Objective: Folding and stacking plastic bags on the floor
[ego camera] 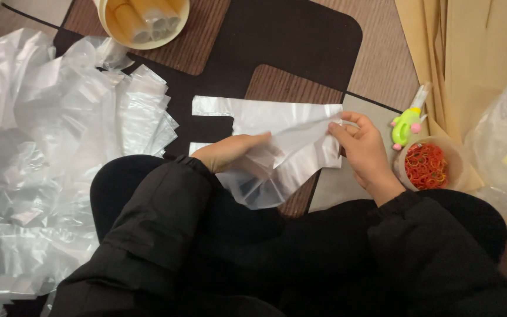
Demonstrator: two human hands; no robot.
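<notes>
The left hand (227, 152) has its fingers pushed inside a clear bag (283, 161), so the bag hides how far they spread. The right hand (366, 154) pinches the bag's edge with fingers (340, 132) closed tight. The bag sits over the lap, above the rug (300, 35). A big pile of bags (60, 147) lies to the left. A cup of red bands (426, 165) stands just beside the right hand, near a green toy (405, 126).

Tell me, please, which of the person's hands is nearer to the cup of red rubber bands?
Right. The right hand sits just left of the cup of red rubber bands, pinching the clear plastic bag. The left hand is farther left, across the bag.
</notes>
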